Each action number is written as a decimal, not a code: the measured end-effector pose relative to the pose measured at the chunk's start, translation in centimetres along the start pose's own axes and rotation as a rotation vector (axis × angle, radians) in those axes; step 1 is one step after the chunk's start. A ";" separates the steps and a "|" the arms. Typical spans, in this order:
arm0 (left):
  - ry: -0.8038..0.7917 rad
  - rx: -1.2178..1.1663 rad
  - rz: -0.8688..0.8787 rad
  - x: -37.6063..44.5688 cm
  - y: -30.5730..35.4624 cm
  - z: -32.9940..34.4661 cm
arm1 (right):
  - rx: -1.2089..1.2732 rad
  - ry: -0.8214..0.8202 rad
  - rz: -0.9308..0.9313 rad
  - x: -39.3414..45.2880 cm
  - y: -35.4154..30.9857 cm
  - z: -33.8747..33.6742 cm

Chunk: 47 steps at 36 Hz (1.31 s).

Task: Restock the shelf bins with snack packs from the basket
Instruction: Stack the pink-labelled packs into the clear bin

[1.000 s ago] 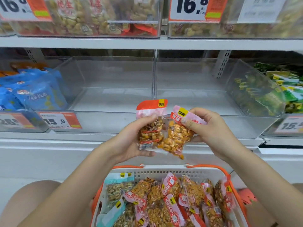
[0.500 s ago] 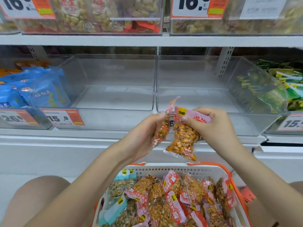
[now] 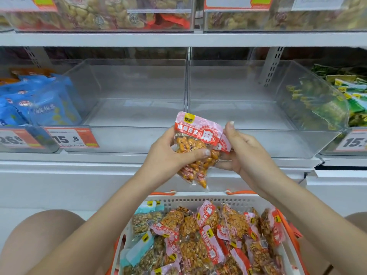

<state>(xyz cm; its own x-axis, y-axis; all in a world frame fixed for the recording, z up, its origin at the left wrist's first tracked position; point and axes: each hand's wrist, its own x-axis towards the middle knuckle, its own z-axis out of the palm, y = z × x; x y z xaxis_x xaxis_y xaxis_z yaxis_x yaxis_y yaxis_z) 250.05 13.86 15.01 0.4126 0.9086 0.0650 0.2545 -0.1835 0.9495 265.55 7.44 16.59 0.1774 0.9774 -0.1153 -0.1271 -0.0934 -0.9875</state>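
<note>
My left hand [image 3: 170,153] grips a pink-topped pack of orange spicy peanuts [image 3: 195,139], label facing me, thumb across its front. A second pink pack [image 3: 224,144] sits just behind it, held by my right hand [image 3: 240,149] from the right side. Both packs hang in front of two clear, bare shelf bins: the left bin [image 3: 127,135] and the right bin [image 3: 278,141]. Below them stands the white basket [image 3: 198,200] with orange handles, holding several pink peanut packs [image 3: 200,247] and a few pale blue packs [image 3: 147,221].
Blue snack bags [image 3: 39,104] fill the bin at the far left and green packs [image 3: 337,100] fill the bin at the far right. Orange price tags [image 3: 72,137] front the bins. An upper shelf [image 3: 178,39] carries stocked clear bins. My knees flank the basket.
The two packs have been brought together and stacked; the left-hand pack turned from edge-on to label facing me. The camera has moved closer and both hands sit slightly higher.
</note>
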 end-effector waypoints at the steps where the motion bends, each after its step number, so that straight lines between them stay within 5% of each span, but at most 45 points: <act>1: -0.017 -0.018 0.004 0.0 0.0 -0.1 | 0.021 -0.036 -0.014 -0.1 0.0 0.0; 5: -0.086 -0.102 -0.013 -0.3 0.1 -0.4 | 0.016 -0.147 -0.098 -0.1 -0.1 0.0; 19: -0.315 -0.189 -0.087 -0.9 1.7 -0.9 | 0.048 -0.102 -0.105 0.6 0.5 0.1; 36: -0.144 -0.299 0.096 -1.5 2.4 -5.1 | -0.258 -0.099 -0.341 1.1 -3.2 4.0; 47: 0.093 -0.198 0.193 0.0 1.4 -12.7 | -0.170 -0.349 -0.102 7.6 -5.8 11.4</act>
<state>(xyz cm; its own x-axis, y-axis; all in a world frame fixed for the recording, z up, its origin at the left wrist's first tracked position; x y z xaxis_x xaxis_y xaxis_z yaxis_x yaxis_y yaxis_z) 239.32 18.35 20.25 0.3525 0.8963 0.2691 -0.0005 -0.2874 0.9578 256.52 17.58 22.71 -0.1649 0.9863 -0.0010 0.0425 0.0061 -0.9991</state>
